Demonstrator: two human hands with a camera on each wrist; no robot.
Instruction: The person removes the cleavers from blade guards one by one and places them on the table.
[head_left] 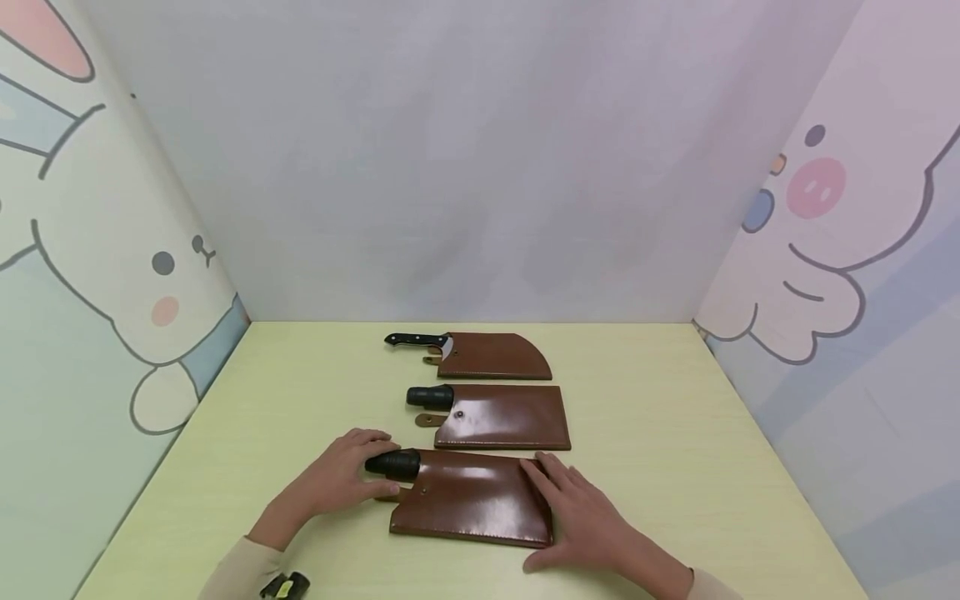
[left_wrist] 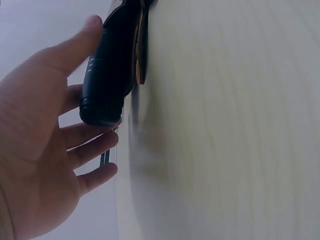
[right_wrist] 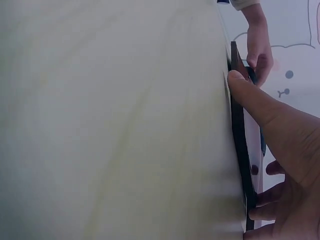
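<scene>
Closest to the person, a cleaver in a glossy brown leather sheath (head_left: pixel 472 500) lies flat, its black handle (head_left: pixel 405 465) pointing left. My left hand (head_left: pixel 341 475) is spread around the handle end. In the left wrist view the thumb lies along the black handle (left_wrist: pixel 106 75), and the other fingers extend loosely past its far side. At the sheath's right end is my right hand (head_left: pixel 585 521), fingers on the top right corner and thumb by the lower right corner. The right wrist view shows that thumb right at the sheath's edge (right_wrist: pixel 239 130). The blade is hidden inside the sheath.
Behind it lie two more sheathed knives in a column: a middle cleaver (head_left: pixel 510 417) with a black handle, and a far knife (head_left: pixel 498 357) with a riveted handle and rounded sheath. Light walls (head_left: pixel 465 167) enclose the pale yellow table (head_left: pixel 660 433) at the back and sides.
</scene>
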